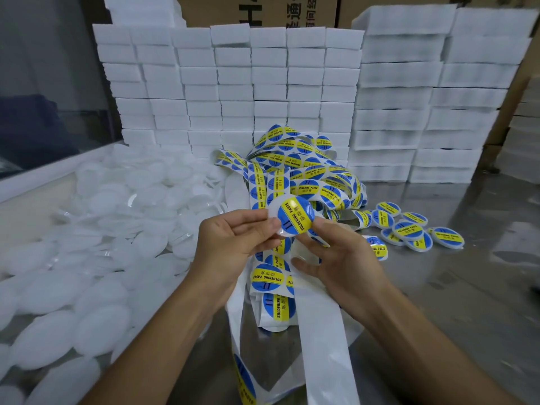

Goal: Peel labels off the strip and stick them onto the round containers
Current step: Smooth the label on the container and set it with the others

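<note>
sticking step in hand, head view: left hand [233,238] pinches small round translucent plastic container [282,219] at chest height; right hand [336,252] fingers curled loosely, thumb pressing blue-yellow round label [295,214] onto it, over tangled label strip [306,176]. next, i'd guess: smooth label flat, drop with labelled containers [409,229] on steel table [467,287].

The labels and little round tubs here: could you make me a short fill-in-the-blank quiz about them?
1. The label going onto the held tub reads SOLDERING ____.
2. The tubs already labelled lie on the person's ____ side.
3. The plain tubs waiting on the other side are ____ in colour.
4. The tub is held by the ____ hand.

Missing words: PASTE; right; white; left
</note>
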A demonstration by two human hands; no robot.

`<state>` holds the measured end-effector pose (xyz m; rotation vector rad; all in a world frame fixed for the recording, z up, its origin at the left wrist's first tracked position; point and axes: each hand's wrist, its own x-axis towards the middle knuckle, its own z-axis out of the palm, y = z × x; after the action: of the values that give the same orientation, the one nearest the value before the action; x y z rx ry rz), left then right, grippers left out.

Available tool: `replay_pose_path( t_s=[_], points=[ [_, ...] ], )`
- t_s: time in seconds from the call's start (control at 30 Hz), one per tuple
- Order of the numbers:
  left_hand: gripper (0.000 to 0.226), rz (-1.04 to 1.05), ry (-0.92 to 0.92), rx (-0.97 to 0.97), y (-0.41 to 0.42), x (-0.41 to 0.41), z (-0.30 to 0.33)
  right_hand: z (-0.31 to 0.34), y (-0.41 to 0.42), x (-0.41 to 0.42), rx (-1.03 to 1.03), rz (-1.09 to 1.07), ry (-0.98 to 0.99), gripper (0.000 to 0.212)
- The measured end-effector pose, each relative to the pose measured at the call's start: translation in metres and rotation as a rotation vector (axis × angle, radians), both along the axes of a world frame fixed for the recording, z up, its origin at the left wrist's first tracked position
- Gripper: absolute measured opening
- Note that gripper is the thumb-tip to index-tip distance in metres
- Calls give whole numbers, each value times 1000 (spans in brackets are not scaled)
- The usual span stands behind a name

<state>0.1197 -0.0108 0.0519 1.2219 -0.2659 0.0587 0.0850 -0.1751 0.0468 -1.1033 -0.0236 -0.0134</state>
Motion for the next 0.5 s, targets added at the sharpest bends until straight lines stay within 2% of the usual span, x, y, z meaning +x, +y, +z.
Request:
replay_pose_path(
  t_s=[0.5],
  points=[
    [41,0,-39,50,1,-1,1,0,3,-3,-65,32,-10,16]
  ],
)
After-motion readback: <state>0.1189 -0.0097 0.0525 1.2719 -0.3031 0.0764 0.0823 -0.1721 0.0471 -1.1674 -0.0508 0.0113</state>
